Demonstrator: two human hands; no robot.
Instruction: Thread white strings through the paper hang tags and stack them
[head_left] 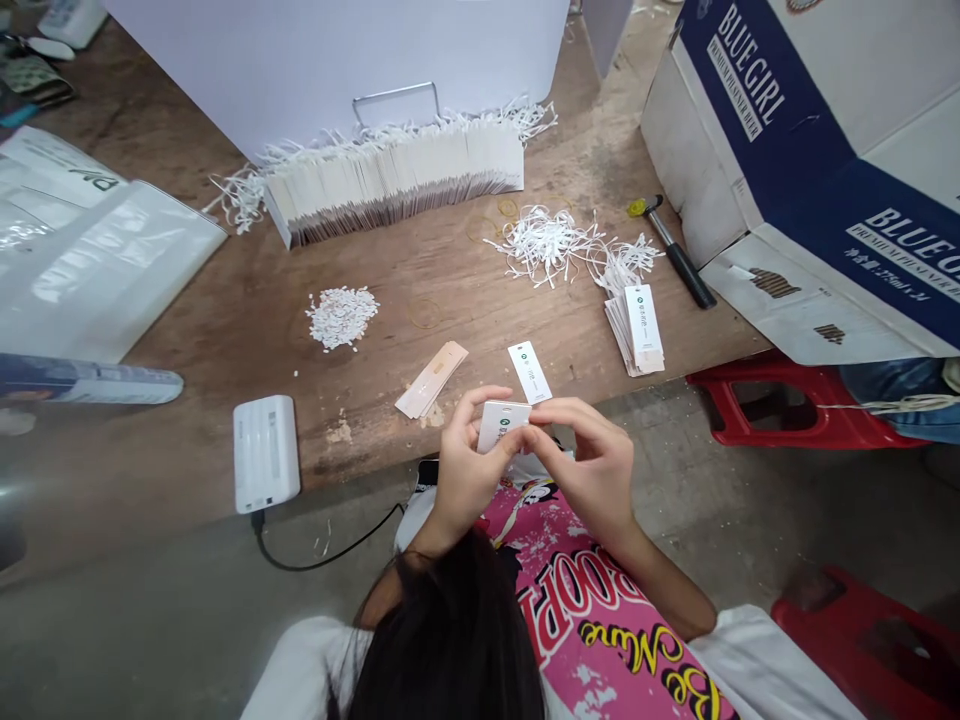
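Over my lap, just off the table's front edge, my left hand is closed on a small stack of white hang tags with green printing. Fingers of my right hand pinch the right edge of the same tags; whether a string lies between them is too small to tell. Just beyond my hands a single white tag lies flat on the table. To its left rest a few pinkish-beige tags. A stack of strung tags sits on the right, its white strings bunched at the top.
A long row of tags stands against a white panel. Loose white strings, a pile of small white pieces and a hammer lie on the table. A power bank is at left, beer cartons at right, red stools below.
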